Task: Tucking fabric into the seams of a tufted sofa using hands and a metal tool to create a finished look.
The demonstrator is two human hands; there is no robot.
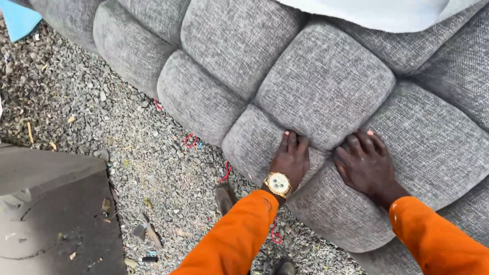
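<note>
Under the left hand (291, 159), flat with fingertips tucked into a seam, and the right hand (365, 162), spread and holding nothing, lies the grey tufted cushion (326, 81), both palms bearing down as if to press its padding, with gravel ground (102, 117) to their left.

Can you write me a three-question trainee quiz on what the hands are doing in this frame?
1. True or false: both hands press on the grey tufted cushion.
2. Which wrist bears the gold watch? A) left B) right
3. Fill in: the ground beside the cushion is covered in ____.

Key
1. True: the left hand and the right hand lie flat on it, fingers at the seams between the pads.
2. A.
3. Gravel, with red thread scraps along the cushion's edge.
</note>
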